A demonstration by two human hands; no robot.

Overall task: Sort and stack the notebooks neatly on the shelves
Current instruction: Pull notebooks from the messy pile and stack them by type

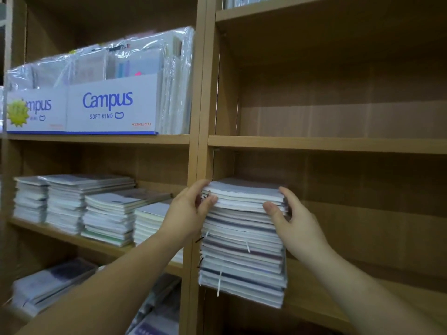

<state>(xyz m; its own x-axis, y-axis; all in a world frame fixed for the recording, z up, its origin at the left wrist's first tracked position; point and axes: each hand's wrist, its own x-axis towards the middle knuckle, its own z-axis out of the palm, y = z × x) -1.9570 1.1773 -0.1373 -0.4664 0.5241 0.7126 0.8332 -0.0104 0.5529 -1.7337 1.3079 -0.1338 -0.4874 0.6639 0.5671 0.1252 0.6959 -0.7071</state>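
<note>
A tall stack of notebooks (242, 250) stands at the left end of the right bay's middle shelf (314, 301), overhanging the shelf's front edge. My left hand (188, 211) grips the left edge of the top few notebooks (244, 192), thumb in front and fingers over the top. On the opposite side, my right hand (292, 221) pinches the same top bundle at its right front corner. Both forearms reach in from below.
Several lower notebook stacks (96, 209) fill the left bay's middle shelf. Above them stand white Campus boxes (106, 107) with plastic-wrapped notebooks. More notebooks (50, 284) lie on the lower left shelf. A wooden upright (198, 117) divides the bays. The right bay's upper shelf (338, 143) is bare.
</note>
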